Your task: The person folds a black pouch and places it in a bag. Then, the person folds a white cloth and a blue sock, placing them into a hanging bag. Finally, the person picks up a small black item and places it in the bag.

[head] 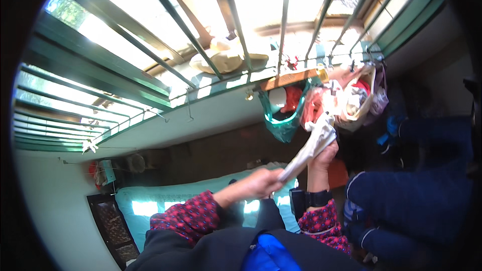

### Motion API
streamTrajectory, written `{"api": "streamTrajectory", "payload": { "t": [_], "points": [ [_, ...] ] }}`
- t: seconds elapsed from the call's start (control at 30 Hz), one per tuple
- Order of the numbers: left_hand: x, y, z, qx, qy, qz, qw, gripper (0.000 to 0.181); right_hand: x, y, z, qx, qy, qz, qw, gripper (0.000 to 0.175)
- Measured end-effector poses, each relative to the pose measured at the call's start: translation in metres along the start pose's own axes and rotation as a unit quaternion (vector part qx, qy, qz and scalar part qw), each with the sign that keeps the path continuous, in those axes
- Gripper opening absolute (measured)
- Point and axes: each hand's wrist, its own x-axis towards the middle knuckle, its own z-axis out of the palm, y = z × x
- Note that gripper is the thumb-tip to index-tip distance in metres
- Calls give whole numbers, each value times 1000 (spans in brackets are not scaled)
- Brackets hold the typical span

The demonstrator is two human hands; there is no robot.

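Note:
A whitish plastic bag [309, 146], bunched lengthwise, stretches slantwise between my two hands. My left hand [265, 183], slightly blurred, is closed on its lower end. My right hand [327, 153] grips it near the upper end, with a black band on that wrist. Just beyond, a green plastic bag [280, 128] hangs with a white thing and a red thing in it. Beside it hang a pink-red plastic bag [314, 101] and a cream bag [365, 109] with stuff inside. Bright glare hides some detail around these bags.
Green window bars [284, 19] run above the hanging bags. A wooden piece [290, 79] lies along the sill, and a pale yellowish bundle [222, 60] rests behind the bars. Metal hooks [190, 109] hang from the ledge. Below spreads a turquoise cloth-like surface [128, 199]; dark blue clothing [410, 199] is at right.

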Motion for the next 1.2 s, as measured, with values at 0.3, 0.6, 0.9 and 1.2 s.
{"api": "streamTrajectory", "payload": {
  "t": [0.3,0.6,0.9,1.2],
  "points": [
    [-10,-74,-52,253,108,-70,959,12,20,-76,-53,144,-169,90,971,29],
    [44,-21,-192,267,506,101,814,21,-27,-92,-114,-383,-45,130,913,20],
    [121,-41,-244,579,344,-172,719,26,-60,-75,-172,-733,-160,56,659,20],
    [121,-59,-268,563,379,-47,733,12,-68,-88,-169,-777,-26,140,613,21]
  ]
}}
